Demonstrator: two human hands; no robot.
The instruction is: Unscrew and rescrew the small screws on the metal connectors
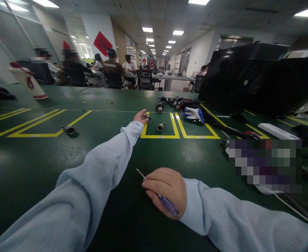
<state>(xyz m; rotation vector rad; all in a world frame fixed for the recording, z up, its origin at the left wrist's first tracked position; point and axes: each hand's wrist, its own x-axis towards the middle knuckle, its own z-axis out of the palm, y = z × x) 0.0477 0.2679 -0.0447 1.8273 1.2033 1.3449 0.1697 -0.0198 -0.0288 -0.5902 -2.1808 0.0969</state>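
Note:
My left hand (140,117) is stretched far out over the green table (38,164), fingers closed on a small dark metal part (147,117) at the edge of a yellow-taped square. A similar silver cylindrical part (160,126) lies inside that square, just to the right. My right hand (165,190) rests close to me on the table, gripping a screwdriver (166,204) with a purple handle, its thin shaft pointing up and left.
Another metal part (68,130) lies at the left by yellow tape lines. Several dark parts (174,102) and blue-white gloves (194,114) lie farther back. Black cases (256,80) stand at the right, with a white bar (276,131) and cables. People sit at desks behind.

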